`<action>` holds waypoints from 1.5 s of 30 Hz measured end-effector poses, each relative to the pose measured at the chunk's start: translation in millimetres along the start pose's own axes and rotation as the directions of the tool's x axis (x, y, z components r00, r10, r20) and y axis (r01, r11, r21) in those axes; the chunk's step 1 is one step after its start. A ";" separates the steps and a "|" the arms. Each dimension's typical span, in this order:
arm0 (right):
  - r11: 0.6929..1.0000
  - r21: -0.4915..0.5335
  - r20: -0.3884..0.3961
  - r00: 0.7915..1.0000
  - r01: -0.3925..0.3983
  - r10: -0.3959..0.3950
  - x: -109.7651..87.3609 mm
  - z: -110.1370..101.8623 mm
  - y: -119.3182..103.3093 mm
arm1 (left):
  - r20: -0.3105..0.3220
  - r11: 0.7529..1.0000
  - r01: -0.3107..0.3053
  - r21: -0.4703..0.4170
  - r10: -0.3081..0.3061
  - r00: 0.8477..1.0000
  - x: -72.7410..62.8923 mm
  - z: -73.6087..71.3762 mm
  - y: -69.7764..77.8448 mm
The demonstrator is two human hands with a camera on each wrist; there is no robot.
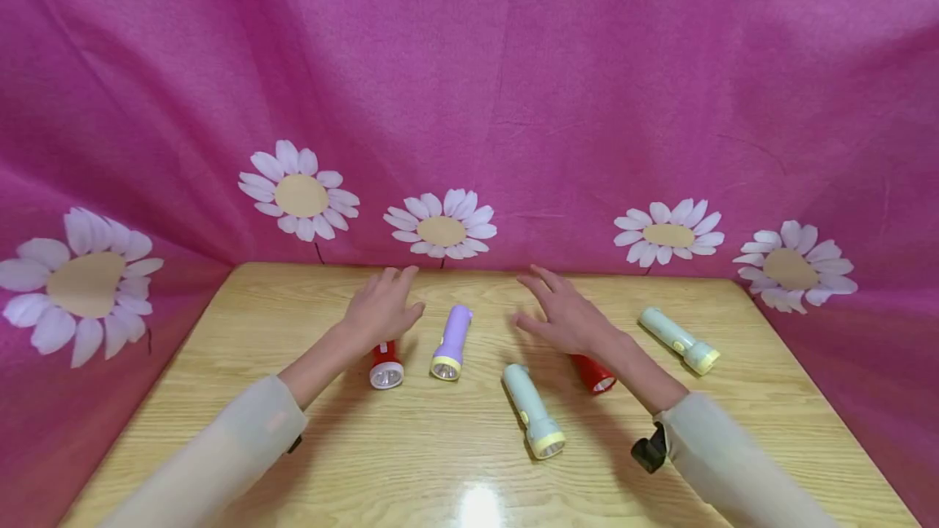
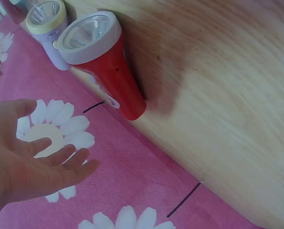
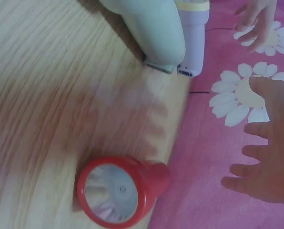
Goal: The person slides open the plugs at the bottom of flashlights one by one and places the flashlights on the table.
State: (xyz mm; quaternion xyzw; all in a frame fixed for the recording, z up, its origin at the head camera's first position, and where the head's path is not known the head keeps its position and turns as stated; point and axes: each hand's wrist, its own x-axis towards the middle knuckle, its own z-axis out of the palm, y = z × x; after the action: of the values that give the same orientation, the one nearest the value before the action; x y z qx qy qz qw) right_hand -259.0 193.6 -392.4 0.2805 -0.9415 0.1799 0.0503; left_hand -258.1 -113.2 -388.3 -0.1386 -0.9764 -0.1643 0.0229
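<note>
My left hand hovers above a red flashlight with a white rim, its fingers spread and holding nothing. The left wrist view shows that flashlight lying apart from the hand. A purple flashlight with a yellow rim lies between the hands. My right hand, fingers apart and with nothing in it, is over an all-red flashlight, partly hidden by the forearm. In the right wrist view its red rim and lens show whole. A pale green flashlight lies nearer to me.
A second pale green flashlight lies at the right of the wooden table. Behind and at both sides hangs a pink cloth with white daisies. A dark strap-like device sits at the right wrist.
</note>
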 end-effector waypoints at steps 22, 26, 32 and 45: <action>0.988 0.154 0.140 0.990 -0.018 -0.004 14.3 14.8 -30.6 | -0.058 0.986 -0.014 -0.166 0.004 0.998 -17.2 12.7 -24.3; 0.985 0.174 0.151 0.988 -0.017 -0.009 18.2 15.7 -39.6 | -0.030 0.981 0.016 -0.196 -0.022 0.999 -19.6 12.4 -26.7; 0.974 0.222 0.160 0.987 -0.034 -0.002 23.7 22.5 -52.9 | 0.002 0.974 0.055 -0.219 -0.056 0.998 -23.2 9.5 -29.4; 0.940 0.340 0.125 0.992 -0.036 -0.008 32.7 37.3 -72.9 | 0.003 0.958 0.092 -0.273 -0.095 0.996 -26.7 5.7 -35.7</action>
State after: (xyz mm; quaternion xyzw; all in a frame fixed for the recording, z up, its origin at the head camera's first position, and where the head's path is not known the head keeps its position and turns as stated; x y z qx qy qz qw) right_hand -246.3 106.5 -398.1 0.2889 -0.8993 0.3228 -0.0591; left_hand -242.4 -150.8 -407.3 -0.0934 -0.9497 -0.2988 0.0009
